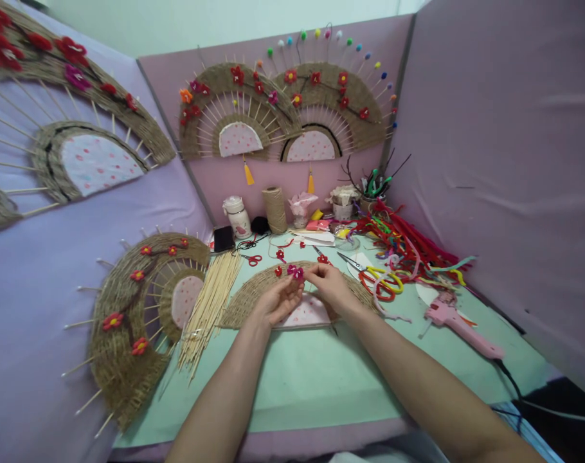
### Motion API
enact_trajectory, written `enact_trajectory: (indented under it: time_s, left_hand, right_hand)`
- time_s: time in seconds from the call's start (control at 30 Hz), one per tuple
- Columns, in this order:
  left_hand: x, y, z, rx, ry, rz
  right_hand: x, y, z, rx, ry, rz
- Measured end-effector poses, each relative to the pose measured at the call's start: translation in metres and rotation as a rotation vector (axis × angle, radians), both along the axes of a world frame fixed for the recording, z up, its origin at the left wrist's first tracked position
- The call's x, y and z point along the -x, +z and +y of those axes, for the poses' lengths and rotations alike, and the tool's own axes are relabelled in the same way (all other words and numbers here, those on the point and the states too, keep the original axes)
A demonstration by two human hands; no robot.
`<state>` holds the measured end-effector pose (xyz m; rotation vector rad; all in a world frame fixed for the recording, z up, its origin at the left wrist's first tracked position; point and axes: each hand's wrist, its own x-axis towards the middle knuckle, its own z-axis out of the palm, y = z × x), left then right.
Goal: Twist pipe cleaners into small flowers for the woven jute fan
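Observation:
A magenta fuzzy-wire flower with pale centre strands is held up over a twine-wrapped fan. My left hand, palm turned up and fingers curled, grips the flower from below. From the other side my right hand pinches at the flower's right edge; its exact fingertip contact is too small to see. The fan lies flat beneath both hands, and its spotted white half-round centre is partly covered by them. Small red flowers sit near the fan's upper edge.
Bamboo sticks lie left of the fan. Yellow-handled scissors and a pink glue gun with its cord are on the right, beside a heap of fuzzy wires. A twine spool and white bottle stand behind.

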<state>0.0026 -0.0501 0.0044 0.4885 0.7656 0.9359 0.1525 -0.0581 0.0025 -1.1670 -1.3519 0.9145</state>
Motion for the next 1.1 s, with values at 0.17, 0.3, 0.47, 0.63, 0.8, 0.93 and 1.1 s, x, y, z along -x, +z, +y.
enact_trajectory:
  time_s: [0.17,0.3,0.47,0.63,0.8,0.93,1.1]
  left_hand:
    - [-0.007,-0.015,0.002,-0.347,0.132,0.215]
    - [-0.008,-0.025,0.007,-0.650,0.192,0.522]
    - [-0.004,-0.019,0.007,-0.866,0.246,0.721]
    - [-0.005,-0.014,0.005,-0.814,0.173,0.696]
    - [-0.007,-0.014,0.004,-0.833,0.122,0.725]
    - [-0.007,-0.011,0.001,-0.807,0.124,0.719]
    - [-0.009,-0.010,-0.001,-0.814,0.122,0.780]
  right_hand:
    - [0.002,-0.011,0.003,0.176,0.024,0.189]
    - [0.004,-0.018,0.005,0.254,0.031,0.233]
    - [-0.001,-0.010,0.003,0.292,0.134,0.179]
    - [-0.008,0.004,0.002,0.140,0.057,0.041]
    - [-0.010,0.006,0.001,0.193,0.064,0.018]
    - [-0.010,-0.001,0.003,0.245,0.102,0.042]
    - [-0.010,-0.011,0.007,0.299,0.141,0.057]
